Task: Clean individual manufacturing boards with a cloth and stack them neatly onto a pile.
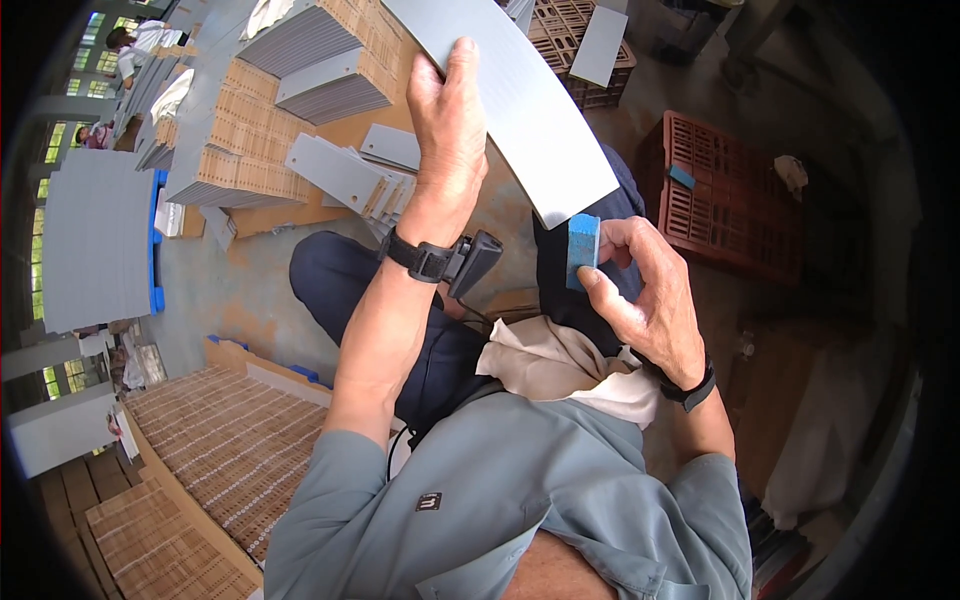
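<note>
My left hand [447, 130] grips a long light-grey panel [545, 125] by its left edge, with the thumb lying on its face. The panel slants from the top of the view down to a corner above my right knee. In my right hand [655, 295] a small blue block [583, 250], like a sanding block, is pinched between thumb and fingers. Its upper end is close to the panel's lower corner; whether they touch I cannot tell. A beige cloth [550, 365] lies across my lap below both hands.
Stacked panels [255, 125] and loose ones [335, 172] lie to the left. A reddish-brown crate [725, 240] bearing a blue piece [681, 177] stands right; another crate [560, 40] is behind. More stacks [225, 430] sit lower left. Two people [145, 45] are far left.
</note>
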`<state>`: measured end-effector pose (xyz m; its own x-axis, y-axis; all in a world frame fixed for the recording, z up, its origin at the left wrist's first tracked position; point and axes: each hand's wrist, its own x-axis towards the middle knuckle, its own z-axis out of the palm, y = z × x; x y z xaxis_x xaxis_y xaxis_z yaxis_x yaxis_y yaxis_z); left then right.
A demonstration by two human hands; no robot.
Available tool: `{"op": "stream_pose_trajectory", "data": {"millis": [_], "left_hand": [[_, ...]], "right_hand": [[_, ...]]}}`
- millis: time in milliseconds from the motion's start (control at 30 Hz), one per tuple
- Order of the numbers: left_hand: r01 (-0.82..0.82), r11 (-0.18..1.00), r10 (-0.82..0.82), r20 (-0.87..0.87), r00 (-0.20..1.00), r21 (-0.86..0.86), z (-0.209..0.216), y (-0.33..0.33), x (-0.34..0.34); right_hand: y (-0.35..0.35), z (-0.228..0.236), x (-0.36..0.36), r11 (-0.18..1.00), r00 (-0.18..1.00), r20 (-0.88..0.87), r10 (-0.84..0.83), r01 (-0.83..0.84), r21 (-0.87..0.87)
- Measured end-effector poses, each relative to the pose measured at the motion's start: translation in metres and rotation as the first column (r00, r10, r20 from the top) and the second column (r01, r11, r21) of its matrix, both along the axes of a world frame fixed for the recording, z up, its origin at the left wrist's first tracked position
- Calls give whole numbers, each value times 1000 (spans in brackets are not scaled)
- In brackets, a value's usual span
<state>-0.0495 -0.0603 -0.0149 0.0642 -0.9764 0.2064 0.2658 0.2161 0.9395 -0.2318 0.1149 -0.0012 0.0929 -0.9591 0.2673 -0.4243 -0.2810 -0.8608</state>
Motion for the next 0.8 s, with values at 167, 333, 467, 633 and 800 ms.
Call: {"op": "stream_pose_trajectory", "data": {"millis": [167, 333, 467, 633, 800], "left_hand": [[-13, 997, 12, -8, 1000, -72, 2, -2, -5], [-68, 996, 70, 22, 997, -66, -7, -8, -9], [-17, 992, 31, -110, 993, 123, 1, -2, 29], [43, 946, 12, -166, 986, 320, -28, 7, 54], [159, 881, -12, -316, 949, 446, -47, 30, 79]], "right_hand": [[-4, 18, 6, 962, 959, -162, 231, -200, 185], [7, 17, -6, 947, 952, -48, 302, -294, 127], [12, 10, -54, 978, 1000, 10, -3, 1, 210], [29, -99, -175, 733, 754, -370, -543, 640, 229], [21, -189, -236, 544, 534, -627, -567, 814, 202]]}}
